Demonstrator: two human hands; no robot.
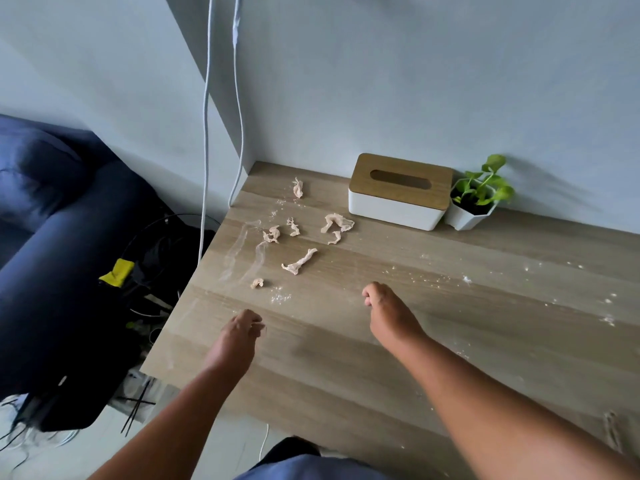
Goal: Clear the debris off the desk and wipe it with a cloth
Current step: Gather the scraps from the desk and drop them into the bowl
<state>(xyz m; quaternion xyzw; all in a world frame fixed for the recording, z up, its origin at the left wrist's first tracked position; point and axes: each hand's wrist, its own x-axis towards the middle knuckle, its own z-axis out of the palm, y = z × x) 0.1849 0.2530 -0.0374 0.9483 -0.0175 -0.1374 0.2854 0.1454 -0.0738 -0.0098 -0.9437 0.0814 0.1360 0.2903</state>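
My left grip (242, 329) and right grip (382, 306), loosely curled and empty, over the surface (346, 358), near scraps (299, 261).

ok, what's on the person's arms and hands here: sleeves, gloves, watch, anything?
Nothing worn on either. The left hand and right hand are bare, no gloves, rings or watch visible, and both forearms are uncovered as far as the frame shows. No sleeve edge is in view. Only a bit of blue clothing shows at the bottom edge.
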